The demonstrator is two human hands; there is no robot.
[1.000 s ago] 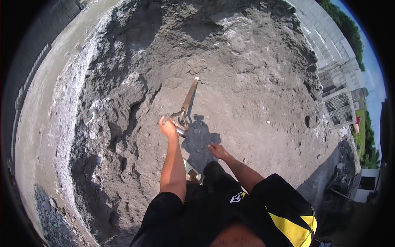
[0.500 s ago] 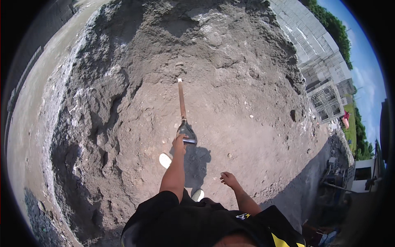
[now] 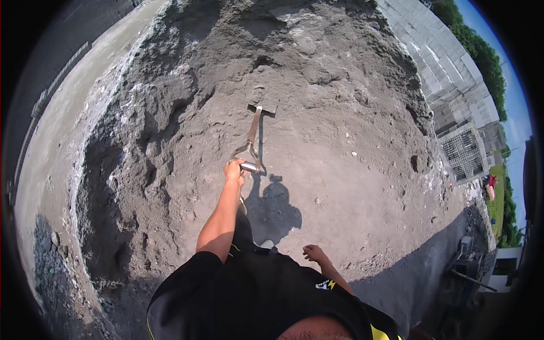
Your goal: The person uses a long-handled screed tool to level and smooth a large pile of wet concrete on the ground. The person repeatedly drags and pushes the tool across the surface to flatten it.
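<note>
My left hand [image 3: 234, 169] is closed around the grip of a shovel [image 3: 254, 129]. The shovel's wooden shaft points away from me, and its dark blade [image 3: 270, 107] rests at the foot of a grey, sandy earth pile [image 3: 334, 62]; part of the blade seems hidden by loose earth. Low at my right side hangs my right hand [image 3: 313, 254], its fingers curled loosely with nothing visible in them. It touches neither the shovel nor the pile.
Loose earth with small stones [image 3: 354, 154] covers the ground before me. Grey blocks [image 3: 436, 62] are stacked at the far right, near a pale grid-patterned panel [image 3: 462, 152]. To the left runs a pale dirt strip [image 3: 62, 141], with gravel [image 3: 51, 260] at its near end.
My left hand has moved forward and slightly left with the shovel grip. More of the blade shows now. My right hand still hangs at my side.
</note>
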